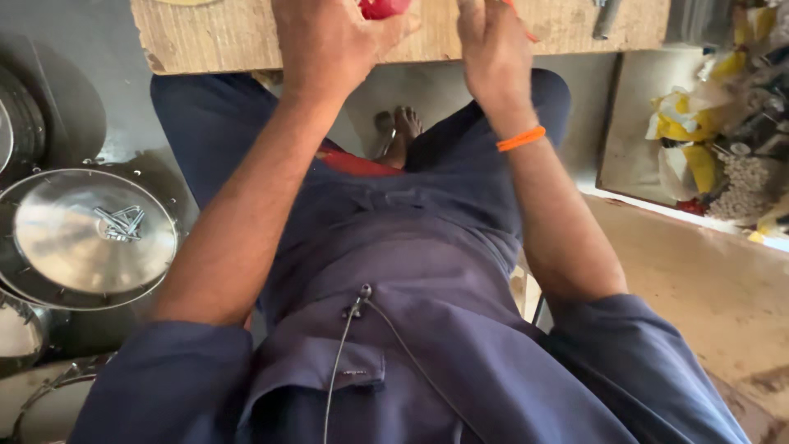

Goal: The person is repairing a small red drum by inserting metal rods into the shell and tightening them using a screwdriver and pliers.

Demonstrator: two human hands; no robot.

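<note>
- Wooden counter [230, 37] runs along the top edge, its near edge above the person's lap.
- Left hand [329, 41] closes its grip on a red object [380, 8], cut off by the frame.
- Right hand [493, 41] sits just beside; its grip cannot be told.
- Steel lid [86, 234] holding screws [122, 224] lies well apart on the left floor.

A rough wooden board [222, 33] is seen across the top of the frame, its worn, pale surface cut off by the upper edge. A red object [382, 8] is laid on it at top centre, and a metal part [606, 18] is seen on it toward the upper right. At the left of the frame, a round steel lid [86, 234] is set on the grey floor [66, 66], with small screws [122, 224] heaped on it.
</note>
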